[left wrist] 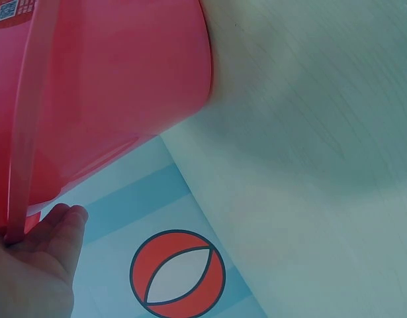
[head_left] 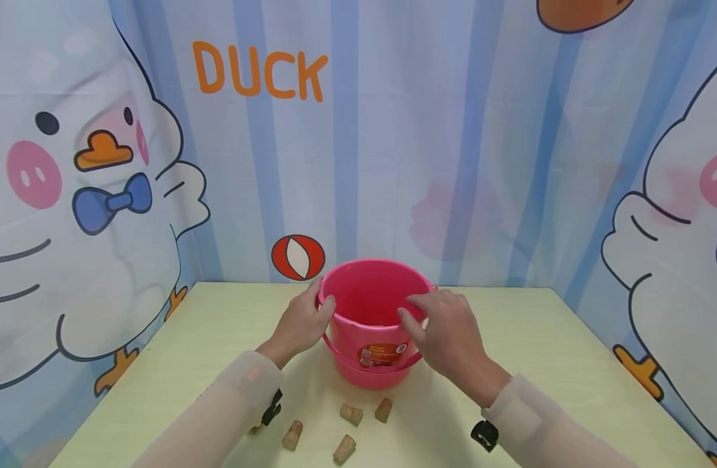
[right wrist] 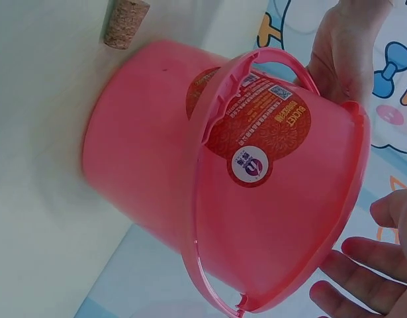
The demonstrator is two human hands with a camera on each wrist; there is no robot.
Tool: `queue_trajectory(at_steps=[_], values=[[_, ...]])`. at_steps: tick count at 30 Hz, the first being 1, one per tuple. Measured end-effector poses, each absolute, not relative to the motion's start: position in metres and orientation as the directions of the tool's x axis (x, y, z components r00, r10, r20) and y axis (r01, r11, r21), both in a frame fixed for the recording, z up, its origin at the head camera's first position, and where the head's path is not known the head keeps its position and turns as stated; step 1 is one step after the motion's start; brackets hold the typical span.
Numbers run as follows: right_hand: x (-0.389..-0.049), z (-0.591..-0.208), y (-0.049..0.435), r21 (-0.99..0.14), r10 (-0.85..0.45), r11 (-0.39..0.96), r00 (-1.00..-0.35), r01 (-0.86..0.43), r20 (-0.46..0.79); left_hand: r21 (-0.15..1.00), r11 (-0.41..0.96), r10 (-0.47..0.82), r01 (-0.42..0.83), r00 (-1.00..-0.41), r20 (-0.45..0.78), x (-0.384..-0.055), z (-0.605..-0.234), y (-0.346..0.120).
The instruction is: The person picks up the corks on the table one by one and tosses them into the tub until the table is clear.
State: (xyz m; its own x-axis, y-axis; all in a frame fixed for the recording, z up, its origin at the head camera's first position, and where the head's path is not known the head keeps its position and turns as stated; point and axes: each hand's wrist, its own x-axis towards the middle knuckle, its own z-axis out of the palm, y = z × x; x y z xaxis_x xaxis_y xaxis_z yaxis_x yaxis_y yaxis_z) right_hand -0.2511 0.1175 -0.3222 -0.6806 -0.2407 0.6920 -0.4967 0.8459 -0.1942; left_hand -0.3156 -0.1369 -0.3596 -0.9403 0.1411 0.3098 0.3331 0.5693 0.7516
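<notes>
Corks (head_left: pixel 351 415) lie scattered on the table (head_left: pixel 510 338) before the pink bucket (head_left: pixel 349 334)

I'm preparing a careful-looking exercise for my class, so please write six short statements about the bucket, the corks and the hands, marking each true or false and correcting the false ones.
1. The left hand and right hand are at opposite sides of the bucket. True.
2. The bucket is blue. False: it is pink.
3. At least four corks lie on the table. True.
4. The visible corks are behind the bucket, seen from the head camera. False: they lie in front of it.
5. The handle hangs down across the front of the bucket. True.
6. The label is on the bucket's far side. False: the label faces the head camera.
</notes>
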Motion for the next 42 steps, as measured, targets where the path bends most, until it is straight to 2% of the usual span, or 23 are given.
queue_trajectory(at_steps=[15,26,42], values=[[-0.239,-0.329,0.120,-0.212,-0.249,0.816,-0.657,-0.538,0.712,0.741,0.577,0.144,0.344,-0.936,0.322,-0.316,-0.361,-0.136],[-0.232,-0.331,0.126,-0.196,-0.243,0.798,-0.601,-0.570,0.761,0.743,0.579,0.145,0.337,-0.939,0.313,-0.314,-0.359,-0.136],[-0.224,-0.338,0.131,-0.206,-0.241,0.794,-0.608,-0.572,0.757,0.736,0.585,0.146,0.341,-0.937,0.318,-0.317,-0.361,-0.138]])
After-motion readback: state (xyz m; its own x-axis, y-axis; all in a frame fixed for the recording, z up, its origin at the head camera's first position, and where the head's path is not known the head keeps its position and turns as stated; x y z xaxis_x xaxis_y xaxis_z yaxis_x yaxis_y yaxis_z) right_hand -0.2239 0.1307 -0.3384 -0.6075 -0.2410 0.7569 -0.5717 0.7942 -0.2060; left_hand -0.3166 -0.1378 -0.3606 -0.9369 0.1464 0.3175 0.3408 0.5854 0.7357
